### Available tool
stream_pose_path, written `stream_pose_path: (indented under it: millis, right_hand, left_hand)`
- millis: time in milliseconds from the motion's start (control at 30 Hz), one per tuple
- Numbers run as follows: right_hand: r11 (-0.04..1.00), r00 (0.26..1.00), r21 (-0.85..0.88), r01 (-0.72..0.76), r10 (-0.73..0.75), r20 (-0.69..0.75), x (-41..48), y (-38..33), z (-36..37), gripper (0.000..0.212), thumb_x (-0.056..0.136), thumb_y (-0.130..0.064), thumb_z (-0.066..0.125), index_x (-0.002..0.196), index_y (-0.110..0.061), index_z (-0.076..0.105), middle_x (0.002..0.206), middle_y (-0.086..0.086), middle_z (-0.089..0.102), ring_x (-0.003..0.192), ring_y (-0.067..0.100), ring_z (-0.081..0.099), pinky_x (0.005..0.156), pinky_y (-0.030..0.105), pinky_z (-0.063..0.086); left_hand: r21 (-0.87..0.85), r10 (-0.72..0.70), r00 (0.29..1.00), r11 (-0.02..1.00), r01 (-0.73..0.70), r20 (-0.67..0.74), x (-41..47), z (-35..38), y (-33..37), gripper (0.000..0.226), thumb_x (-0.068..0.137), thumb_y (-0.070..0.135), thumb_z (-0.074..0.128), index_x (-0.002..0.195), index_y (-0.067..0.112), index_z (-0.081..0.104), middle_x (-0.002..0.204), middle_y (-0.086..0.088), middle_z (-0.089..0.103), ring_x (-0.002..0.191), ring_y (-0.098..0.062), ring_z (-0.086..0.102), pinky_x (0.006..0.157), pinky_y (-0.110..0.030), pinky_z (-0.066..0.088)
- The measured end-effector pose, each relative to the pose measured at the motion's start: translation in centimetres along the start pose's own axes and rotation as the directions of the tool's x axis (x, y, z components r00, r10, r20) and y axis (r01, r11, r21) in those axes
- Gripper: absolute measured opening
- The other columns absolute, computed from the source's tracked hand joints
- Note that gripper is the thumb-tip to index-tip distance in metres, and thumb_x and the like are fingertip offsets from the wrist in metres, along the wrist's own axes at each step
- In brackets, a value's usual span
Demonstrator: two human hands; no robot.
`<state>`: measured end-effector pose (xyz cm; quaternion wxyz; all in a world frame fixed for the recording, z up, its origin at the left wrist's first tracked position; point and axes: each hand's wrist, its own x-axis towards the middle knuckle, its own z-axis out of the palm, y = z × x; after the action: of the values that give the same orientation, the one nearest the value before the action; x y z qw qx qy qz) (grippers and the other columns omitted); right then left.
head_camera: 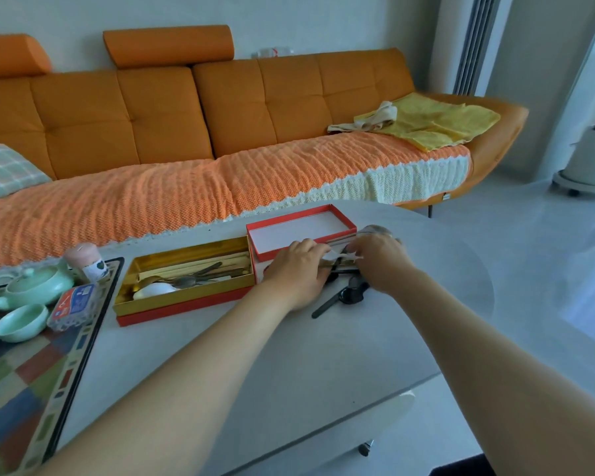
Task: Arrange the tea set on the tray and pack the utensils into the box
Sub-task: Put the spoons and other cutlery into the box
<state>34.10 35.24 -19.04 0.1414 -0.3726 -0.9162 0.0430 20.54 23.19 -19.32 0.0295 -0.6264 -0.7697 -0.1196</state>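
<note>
One gold-lined box (186,298), centre frame, holds several spoons (186,280). One red lid (303,231) sits just right of it. Two hands: left hand (299,269) curls round a utensil bundle (334,266); right hand (378,259) pinches its white wrapper (340,254). Black utensils (337,297) lie on the surface (289,355) beneath. Lower left: one tray (24,389), one teapot (38,283), two cups (21,322), and one packet (73,304) with unreadable print.

Gold-lined box (186,299) open, spoons (187,281) inside; celadon tea set (38,285) on tray (31,389).

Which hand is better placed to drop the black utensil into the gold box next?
Left, likely: left hand sits beside the gold box, black utensil just right of it; right hand lies farther away.
</note>
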Motion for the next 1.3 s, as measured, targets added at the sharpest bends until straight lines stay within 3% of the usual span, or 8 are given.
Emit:
stream_pose_path:
  millis: [133,333,500,700,867,1033,1200,1300]
  right_hand:
    - [1.000,0.999,0.007,-0.001,0.002,-0.053,0.7,-0.9,0.0,0.037,0.087,-0.006,0.062,0.111,-0.032,0.071,0.111,-0.001,0.067,0.107,0.022,0.058,0.096,0.036,0.044]
    - [0.976,0.971,0.191,0.102,-0.056,-0.231,0.9,-4.3,-1.4,0.027,0.098,-0.014,0.052,0.115,-0.021,0.071,0.110,0.003,0.065,0.102,0.026,0.060,0.090,0.038,0.044]
    - [0.898,0.951,0.360,0.253,-0.162,-0.263,0.4,-9.1,-2.1,0.024,0.099,-0.011,0.053,0.112,-0.011,0.073,0.103,0.002,0.061,0.094,0.021,0.059,0.072,0.020,0.033]
    - [0.842,0.918,0.373,0.391,-0.324,-0.230,0.4,-14.4,-1.2,0.032,0.095,-0.001,0.052,0.116,-0.018,0.071,0.101,-0.005,0.056,0.089,0.014,0.055,0.072,0.017,0.039]
    - [0.833,0.903,0.349,0.429,-0.395,-0.166,0.5,-17.7,-0.2,0.034,0.098,-0.004,0.048,0.119,-0.018,0.070,0.101,0.001,0.059,0.091,0.018,0.053,0.076,0.026,0.041]
    - [0.841,0.900,0.330,0.429,-0.427,-0.085,1.1,-20.5,1.5,0.036,0.101,-0.007,0.045,0.123,-0.020,0.069,0.096,-0.004,0.051,0.092,0.017,0.050,0.078,0.026,0.037]
    - [0.889,0.932,0.298,0.349,-0.363,-0.007,1.7,-21.8,2.9,0.034,0.101,-0.012,0.043,0.115,-0.024,0.072,0.085,-0.006,0.052,0.085,0.021,0.051,0.062,0.025,0.035]
    - [0.905,0.937,0.282,0.318,-0.345,0.053,1.6,-22.1,3.0,0.033,0.099,-0.015,0.043,0.112,-0.021,0.073,0.103,0.000,0.067,0.094,0.022,0.057,0.074,0.031,0.047]
  left_hand:
    - [0.087,0.070,0.988,0.995,-0.058,-0.140,-0.7,-0.1,-0.6,0.047,0.101,0.037,0.045,0.144,0.020,0.039,0.136,-0.001,0.045,0.124,-0.023,0.041,0.099,-0.037,0.039]
    - [0.109,0.104,0.924,0.992,-0.068,-0.369,-2.0,-2.6,-2.5,0.043,0.090,0.024,0.064,0.131,0.017,0.055,0.125,-0.003,0.053,0.114,-0.026,0.048,0.092,-0.041,0.045]
    - [0.101,0.091,0.887,0.994,-0.050,-0.453,-4.7,-5.3,-5.5,0.030,0.091,0.013,0.064,0.120,0.017,0.063,0.110,-0.004,0.059,0.100,-0.027,0.057,0.081,-0.042,0.049]
    - [-0.060,-0.061,0.922,0.997,0.041,-0.383,-9.6,-6.9,-10.5,0.025,0.102,0.016,0.047,0.124,0.017,0.058,0.112,-0.003,0.051,0.096,-0.017,0.053,0.064,-0.022,0.041]
    - [-0.240,-0.260,0.939,0.949,0.205,-0.224,-12.8,-7.2,-14.0,0.031,0.104,0.025,0.042,0.134,0.022,0.051,0.126,0.002,0.048,0.107,-0.017,0.055,0.081,-0.027,0.037]
    - [-0.197,-0.259,0.923,0.958,0.208,-0.283,-14.8,-6.5,-16.6,0.040,0.099,0.020,0.052,0.139,0.018,0.047,0.135,-0.003,0.046,0.125,-0.022,0.046,0.102,-0.037,0.040]
    - [-0.138,-0.203,0.935,0.976,0.169,-0.291,-14.6,-6.4,-17.2,0.029,0.099,0.024,0.054,0.125,0.017,0.063,0.123,0.003,0.054,0.114,-0.018,0.051,0.096,-0.037,0.043]
    - [-0.106,-0.200,0.950,0.978,0.179,-0.241,-14.8,-6.0,-17.4,0.033,0.103,0.032,0.045,0.124,0.020,0.067,0.122,0.005,0.057,0.116,-0.016,0.049,0.098,-0.034,0.040]
